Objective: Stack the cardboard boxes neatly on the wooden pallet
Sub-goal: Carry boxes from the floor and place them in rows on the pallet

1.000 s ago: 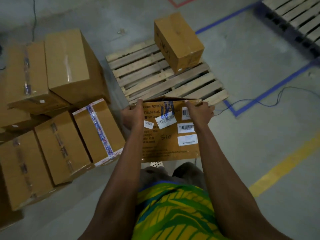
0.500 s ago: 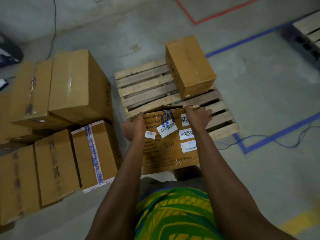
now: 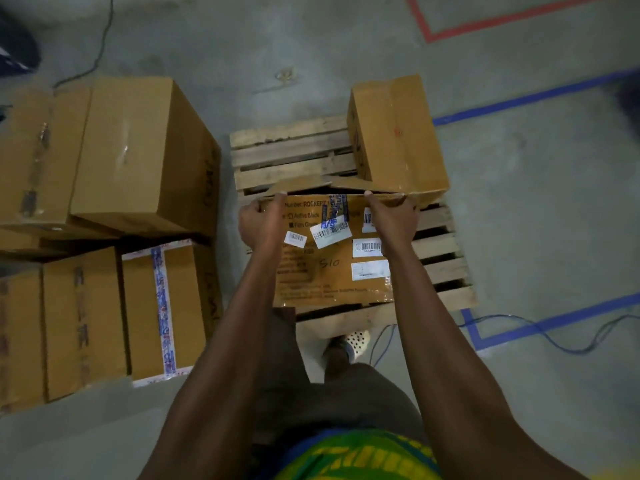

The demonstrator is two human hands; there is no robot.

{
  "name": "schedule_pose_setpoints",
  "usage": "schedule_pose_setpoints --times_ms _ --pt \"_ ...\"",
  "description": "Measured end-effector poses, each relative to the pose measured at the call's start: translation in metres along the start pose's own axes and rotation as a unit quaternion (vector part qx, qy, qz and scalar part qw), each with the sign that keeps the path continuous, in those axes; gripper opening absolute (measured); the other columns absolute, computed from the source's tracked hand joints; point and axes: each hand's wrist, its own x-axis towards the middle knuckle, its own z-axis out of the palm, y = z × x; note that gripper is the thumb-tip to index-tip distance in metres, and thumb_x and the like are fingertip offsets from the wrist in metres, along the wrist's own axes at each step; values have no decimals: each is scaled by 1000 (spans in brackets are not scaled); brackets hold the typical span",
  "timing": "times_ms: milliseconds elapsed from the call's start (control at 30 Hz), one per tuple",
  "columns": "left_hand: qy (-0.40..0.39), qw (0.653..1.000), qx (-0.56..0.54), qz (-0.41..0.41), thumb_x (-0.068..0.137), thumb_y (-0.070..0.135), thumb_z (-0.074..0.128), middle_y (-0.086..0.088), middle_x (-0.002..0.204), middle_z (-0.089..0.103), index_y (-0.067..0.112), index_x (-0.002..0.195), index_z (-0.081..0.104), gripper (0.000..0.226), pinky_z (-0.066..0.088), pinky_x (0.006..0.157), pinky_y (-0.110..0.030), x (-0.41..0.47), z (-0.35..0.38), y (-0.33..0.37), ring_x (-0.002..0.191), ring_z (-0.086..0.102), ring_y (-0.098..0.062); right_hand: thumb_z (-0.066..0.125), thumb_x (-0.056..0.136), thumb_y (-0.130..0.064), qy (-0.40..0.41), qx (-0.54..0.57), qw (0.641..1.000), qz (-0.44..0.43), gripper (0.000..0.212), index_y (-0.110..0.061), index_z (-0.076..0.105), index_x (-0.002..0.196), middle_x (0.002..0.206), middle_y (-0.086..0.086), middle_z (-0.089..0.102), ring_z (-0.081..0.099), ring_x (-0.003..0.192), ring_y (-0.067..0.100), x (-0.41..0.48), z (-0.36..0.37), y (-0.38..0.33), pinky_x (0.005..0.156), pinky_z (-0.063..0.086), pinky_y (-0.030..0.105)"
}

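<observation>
I hold a labelled cardboard box (image 3: pixel 332 271) with barcode stickers over the near half of the wooden pallet (image 3: pixel 287 157). My left hand (image 3: pixel 259 226) grips its upper left edge and my right hand (image 3: pixel 393 220) grips its upper right edge. The box's top flaps stand slightly ajar. A plain cardboard box (image 3: pixel 398 140) lies on the pallet's far right corner, just beyond the held box. Whether the held box rests on the slats cannot be told.
Several cardboard boxes stand in a pile on the floor to the left (image 3: pixel 138 157), one with blue-printed tape (image 3: pixel 162 306). Blue floor tape (image 3: pixel 540 323) and a loose cable (image 3: pixel 568 344) lie right of the pallet. My foot (image 3: pixel 356 341) is at the pallet's near edge.
I have stepped forward to the pallet; the held box, which was short of its near edge, now hangs over its near half, close behind the plain box.
</observation>
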Motion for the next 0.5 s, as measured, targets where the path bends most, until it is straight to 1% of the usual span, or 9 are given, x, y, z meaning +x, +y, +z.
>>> schedule_pose_setpoints --times_ms 67,133,167,233,267,333,367,433,500 --pt "-8 1000 -6 3 81 51 72 3 104 72 32 90 65 22 61 84 -45 35 16 13 91 72 -16 77 62 -70 3 26 1000 17 103 -16 46 143 142 5 50 55 125 28 27 19 -14 103 50 47" --pt "-10 1000 -8 8 80 46 73 4 102 72 33 88 69 16 61 85 -45 69 33 25 91 72 -16 73 49 -81 8 49 999 20 109 -20 50 137 134 1 57 62 115 24 58 38 -26 96 55 46" --pt "-9 1000 -18 10 77 44 74 4 102 72 35 85 71 12 61 85 -46 87 42 31 92 72 -16 72 47 -84 9 57 998 14 110 -22 51 135 131 -2 58 63 113 22 75 49 -30 94 56 46" --pt "-11 999 -39 3 71 44 75 3 104 72 42 84 73 13 62 84 -46 123 57 42 93 73 -17 74 50 -85 9 67 998 1 103 -24 53 130 127 -5 58 64 110 20 108 72 -44 91 58 46" --pt "-12 999 -45 -3 70 42 75 2 106 71 40 86 74 16 62 84 -45 142 65 46 94 72 -17 74 53 -84 8 68 998 -2 98 -25 53 128 126 -5 58 65 109 19 125 83 -52 90 58 46" --pt "-12 998 -58 -18 74 31 74 0 111 70 33 95 76 22 61 86 -44 181 79 48 99 71 -18 74 56 -86 6 68 998 -15 90 -28 55 123 123 -7 60 67 106 17 159 106 -69 87 59 45" --pt "-12 997 -71 -26 74 25 72 1 113 70 33 98 77 26 60 87 -43 197 86 48 102 70 -17 74 58 -85 6 65 998 -22 85 -30 56 120 122 -7 61 67 105 16 174 117 -76 87 60 45" --pt "-10 995 -96 -38 74 12 67 5 116 72 37 102 78 39 59 86 -38 229 101 42 106 69 -16 76 67 -77 0 68 997 -37 70 -33 57 118 121 -7 62 67 106 14 204 137 -80 89 59 42" --pt "-5 993 -107 -50 77 -1 60 8 116 74 29 113 77 49 59 81 -30 263 118 20 106 69 -12 76 78 -65 -9 75 996 -56 59 -30 57 122 123 -6 62 63 112 11 231 153 -64 95 57 37"
